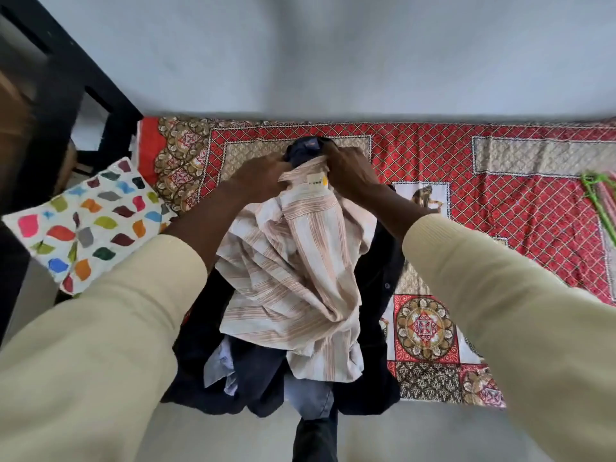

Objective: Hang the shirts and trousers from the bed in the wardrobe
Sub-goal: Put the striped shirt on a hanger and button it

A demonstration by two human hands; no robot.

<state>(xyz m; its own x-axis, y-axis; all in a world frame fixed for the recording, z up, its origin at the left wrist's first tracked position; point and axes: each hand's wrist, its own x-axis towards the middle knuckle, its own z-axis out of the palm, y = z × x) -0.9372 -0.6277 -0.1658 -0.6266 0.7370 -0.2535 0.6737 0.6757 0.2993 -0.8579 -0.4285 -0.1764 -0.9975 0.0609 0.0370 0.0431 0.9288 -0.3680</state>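
Both hands reached forward over the bed (433, 155), which was covered with a red patterned bedspread (520, 208); the left hand (263, 178) was closed on the left side of the collar of a striped shirt (293, 271), and the right hand (353, 175) was closed on the right side of the same collar, just beside a white label (316, 181) sewn inside the neck; the fingers of both hands were curled into the cloth, so the hands were clamped on the shirt and stood near each other, one at each side of the collar; the shirt was pale with thin reddish stripes, and it lay crumpled on top of a pile of dark clothes (233, 368) at the near edge of the bed; the collar of a dark navy shirt (305, 150) showed just behind the hands, touching the striped collar; under the pile some light blue cloth (308, 395) was visible, but I could not tell what garment it was; both arms wore cream sleeves (110, 328); a white pillow (86, 221) with coloured leaf shapes lay at the left end of the bed, well apart from the shirt; some green hangers (600, 201) lay on the bedspread at the far right edge of the view; a dark piece of furniture (60, 95) stood at the upper left, beside the pale wall (333, 55).
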